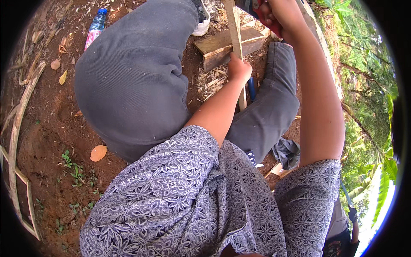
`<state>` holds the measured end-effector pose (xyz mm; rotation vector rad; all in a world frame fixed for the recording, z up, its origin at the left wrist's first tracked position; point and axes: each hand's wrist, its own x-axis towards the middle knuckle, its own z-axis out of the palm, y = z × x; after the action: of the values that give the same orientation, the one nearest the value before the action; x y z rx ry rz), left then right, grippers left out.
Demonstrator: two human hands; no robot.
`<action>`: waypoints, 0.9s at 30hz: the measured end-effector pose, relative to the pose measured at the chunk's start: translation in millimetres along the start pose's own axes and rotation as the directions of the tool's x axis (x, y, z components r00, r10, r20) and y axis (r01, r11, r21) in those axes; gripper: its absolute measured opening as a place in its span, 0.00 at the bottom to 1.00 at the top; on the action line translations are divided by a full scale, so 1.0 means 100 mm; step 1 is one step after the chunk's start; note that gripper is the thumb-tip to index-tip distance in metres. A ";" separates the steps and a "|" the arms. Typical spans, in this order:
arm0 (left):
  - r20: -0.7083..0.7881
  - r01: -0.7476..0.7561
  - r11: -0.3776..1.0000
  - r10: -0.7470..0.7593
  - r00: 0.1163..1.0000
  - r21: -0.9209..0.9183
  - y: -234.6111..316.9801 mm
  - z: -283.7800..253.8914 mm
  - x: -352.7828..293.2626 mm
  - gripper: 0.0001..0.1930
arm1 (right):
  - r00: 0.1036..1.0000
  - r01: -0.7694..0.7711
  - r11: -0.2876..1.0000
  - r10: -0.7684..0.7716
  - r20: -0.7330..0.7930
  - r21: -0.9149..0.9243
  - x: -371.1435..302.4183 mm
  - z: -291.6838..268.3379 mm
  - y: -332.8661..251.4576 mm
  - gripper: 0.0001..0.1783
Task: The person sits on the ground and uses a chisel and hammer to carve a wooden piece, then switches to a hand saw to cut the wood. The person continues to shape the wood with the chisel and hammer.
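Observation:
My left hand [239, 69] is closed round a long, narrow wooden strip [235, 32], which stands nearly lengthwise in front of me. The strip crosses a thick wooden block [227, 43] lying on the ground between my legs. At the top edge, my right hand [274, 17] grips a tool with a red and black handle [258, 9], close to the strip's far end. The rest of that tool is cut off by the picture's edge, so its kind does not show. Beside the strip, near my right leg, is a blue handle-like piece [251, 88].
Wood shavings [214, 81] litter the soil around the block. A blue-capped plastic bottle [96, 28] lies at the far left. Long bent sticks [19, 115] line the left side. A dark plastic bag [287, 152] sits by my right leg. Another person [342, 231] shows at the lower right.

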<state>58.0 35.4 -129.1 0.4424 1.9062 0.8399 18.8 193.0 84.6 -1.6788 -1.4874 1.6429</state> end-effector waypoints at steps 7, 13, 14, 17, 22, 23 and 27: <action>-0.041 -0.037 0.999 0.037 0.998 -0.018 -0.10 -0.01 0.08 0.13 | 0.999 0.048 0.998 -0.048 0.009 -0.039 -0.90 -0.44 -0.07 0.25; -0.047 0.015 1.000 -0.016 0.999 -0.020 -0.05 -0.11 0.05 0.13 | 0.999 0.022 0.995 -0.026 -0.038 -0.094 -1.19 -0.67 -0.44 0.24; -0.028 0.012 1.000 -0.013 1.000 -0.021 -0.05 -0.04 0.02 0.13 | 0.998 0.014 0.996 -0.019 -0.054 -0.093 -1.11 -0.76 -0.47 0.23; -0.029 -0.018 1.000 0.018 0.999 0.004 -0.06 0.01 -0.04 0.13 | 0.998 -0.070 0.997 0.070 0.006 0.038 -0.34 -0.81 -0.09 0.23; -0.005 -0.015 1.000 0.015 1.000 -0.021 -0.09 0.07 0.02 0.13 | 0.996 -0.091 0.992 0.091 -0.001 0.086 0.05 -0.04 -0.03 0.11; -0.038 -0.035 0.999 0.036 0.999 0.024 -0.08 0.10 0.05 0.13 | 0.995 -0.095 0.994 0.095 0.004 0.059 -0.01 -0.09 -0.02 0.11; -0.098 -0.061 0.997 0.066 0.993 0.048 -0.17 0.08 0.13 0.12 | 0.996 0.048 0.992 -0.039 0.086 -0.114 -0.77 -0.47 -0.41 0.19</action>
<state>60.0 35.0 -151.7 0.4989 2.0151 0.8769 60.6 162.8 168.9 -1.6427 -1.6773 1.6510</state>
